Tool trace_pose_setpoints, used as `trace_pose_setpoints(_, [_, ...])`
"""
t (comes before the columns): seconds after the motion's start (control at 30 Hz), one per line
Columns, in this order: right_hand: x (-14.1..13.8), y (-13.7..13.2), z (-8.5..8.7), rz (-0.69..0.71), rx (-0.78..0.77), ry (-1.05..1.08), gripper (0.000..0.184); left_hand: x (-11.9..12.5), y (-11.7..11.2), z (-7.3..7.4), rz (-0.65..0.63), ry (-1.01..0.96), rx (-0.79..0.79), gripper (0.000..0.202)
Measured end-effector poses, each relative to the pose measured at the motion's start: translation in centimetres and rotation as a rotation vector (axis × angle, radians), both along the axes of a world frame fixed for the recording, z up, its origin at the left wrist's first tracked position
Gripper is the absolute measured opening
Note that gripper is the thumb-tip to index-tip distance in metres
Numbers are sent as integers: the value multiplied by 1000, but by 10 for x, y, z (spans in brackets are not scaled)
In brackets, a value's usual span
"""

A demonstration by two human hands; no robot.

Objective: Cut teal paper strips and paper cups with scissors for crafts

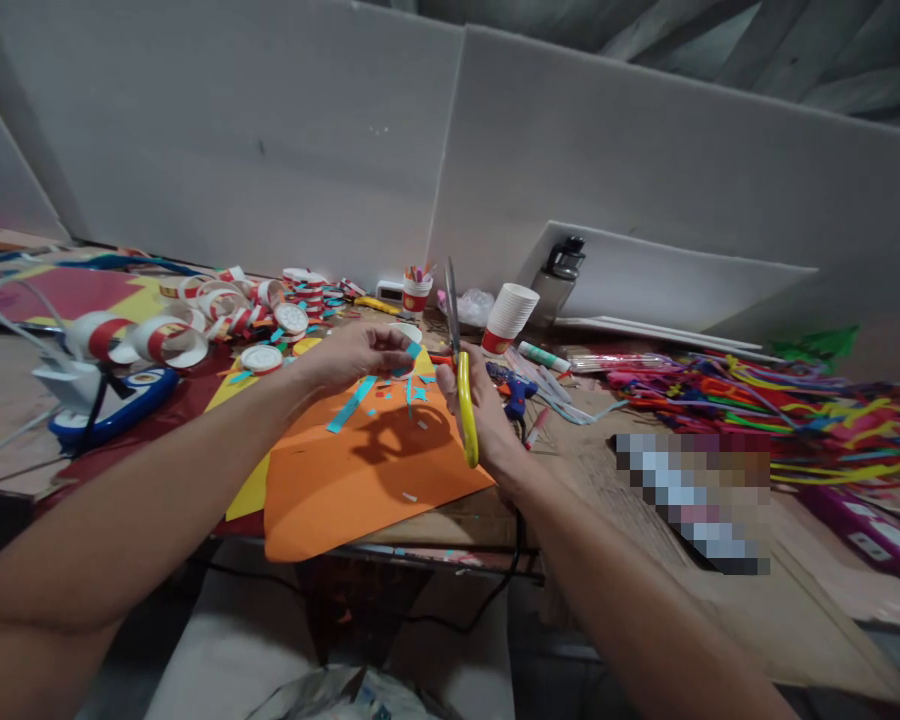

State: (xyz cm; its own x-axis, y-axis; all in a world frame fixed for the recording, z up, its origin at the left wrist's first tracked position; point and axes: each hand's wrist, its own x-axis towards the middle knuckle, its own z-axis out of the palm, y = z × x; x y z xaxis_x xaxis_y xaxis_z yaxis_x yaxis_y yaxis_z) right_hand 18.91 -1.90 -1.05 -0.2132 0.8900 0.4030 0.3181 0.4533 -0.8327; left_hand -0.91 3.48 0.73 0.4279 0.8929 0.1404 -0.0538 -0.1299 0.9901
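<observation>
My left hand [360,356] is closed in a pinch on a small piece of blue paper [413,351] above the work sheet. Scissors with yellow handles [465,410] are in my right hand [489,405], blades pointing up and away. The blades stand apart from the blue piece. Below both hands lies orange paper [330,500], partly over a yellow sheet [241,492]. A blue paper strip [351,405] and several small blue and white scraps are on the orange paper. My fingers hide part of the held piece.
Cut paper-cup rings [169,340] and a blue power strip [124,410] sit at left. Stacked paper cups [511,312], a dark bottle [559,280] and a blue glue gun [520,395] are beyond my right hand. Colourful pipe cleaners [810,405] spread at right.
</observation>
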Motion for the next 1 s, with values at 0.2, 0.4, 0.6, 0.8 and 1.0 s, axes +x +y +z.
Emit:
trace_pose_setpoints(0.2, [-2, 2, -3, 36, -46, 50, 42, 6, -5, 6, 110, -281, -113, 27])
trace_pose_setpoints(0.4, [1, 6, -8, 86, -73, 93, 45, 10, -9, 9, 174, -357, -173, 20])
trace_pose_setpoints(0.6, [2, 2, -5, 91, -74, 32, 48, 18, -15, 6, 181, -386, -163, 16])
trace_pose_setpoints(0.8, [0, 1, -6, 154, -107, 82, 47, 21, -15, 3, 211, -431, -124, 13])
trace_pose_setpoints(1.0, [-1, -2, -3, 109, -119, 14, 46, 23, -17, 6, 295, -425, -146, 15])
